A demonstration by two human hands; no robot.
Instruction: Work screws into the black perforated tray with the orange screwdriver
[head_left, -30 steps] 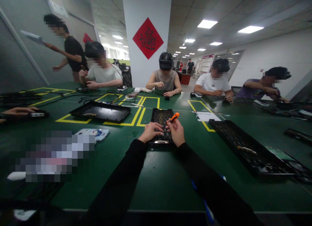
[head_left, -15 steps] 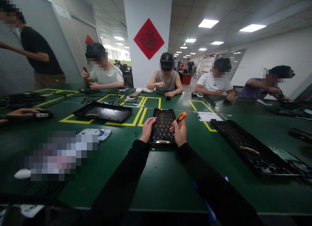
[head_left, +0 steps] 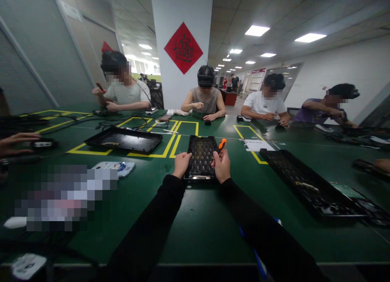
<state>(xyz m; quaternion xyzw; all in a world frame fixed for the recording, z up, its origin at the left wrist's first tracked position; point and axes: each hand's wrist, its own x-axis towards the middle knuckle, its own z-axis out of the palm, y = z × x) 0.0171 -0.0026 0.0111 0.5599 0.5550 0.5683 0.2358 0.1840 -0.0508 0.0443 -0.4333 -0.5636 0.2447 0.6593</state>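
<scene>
Head view shows the left hand with its fingers curled in, closed at the left edge of a small black rectangular plastic casing. The fingers of the right hand close around a tool with an orange-and-black handle, which sticks up beside the casing's right edge; the tool's tip cannot be made out. That hand's thumb is at the same edge. The casing sits between both hands, patterned inside facing up; whether it rests on the dark green tabletop or is slightly raised, I cannot tell.

Left of the casing and slightly beyond, a shallow black rectangular tray lies over yellow tape lines. Right of the casing lies a long black rimmed tray holding a pale narrow strip. Between casing and long tray, farther off, is a white paper sheet. Past the casing sit four co-workers.
</scene>
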